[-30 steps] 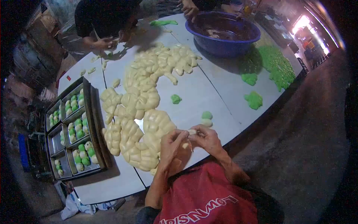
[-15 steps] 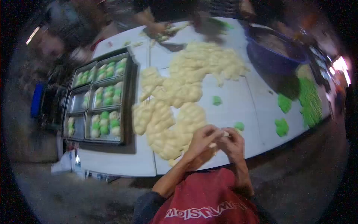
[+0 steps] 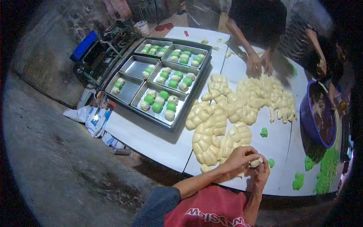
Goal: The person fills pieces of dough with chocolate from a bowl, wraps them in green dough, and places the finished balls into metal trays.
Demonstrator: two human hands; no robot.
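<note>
Between my two hands, close to the table's near edge, is a small piece of cream-coloured dough (image 3: pixel 256 162). My left hand (image 3: pixel 239 159) pinches it from the left, fingers curled over its top. From the right, my right hand (image 3: pixel 262 173) closes around it, its palm side partly hidden. Just beyond my hands spreads a mass of pale dough pieces (image 3: pixel 206 142), pressed against each other. A small green dough lump (image 3: pixel 271 162) lies right beside my right hand, and another green lump (image 3: pixel 264 132) sits farther out.
A dark tray (image 3: pixel 174 123) at left carries metal pans with green and cream dough balls. At right stand a purple basin (image 3: pixel 308 125) and green dough (image 3: pixel 327 170). Across the white table (image 3: pixel 159 145), a co-worker's hands (image 3: pixel 259 64) touch the pale dough; another person's arm (image 3: pixel 320 56) is near the basin.
My view has swung left and tilted, so the tray and floor show more. Both hands stay together on the dough piece, which is now more visible. The co-worker's hands now reach the pale dough.
</note>
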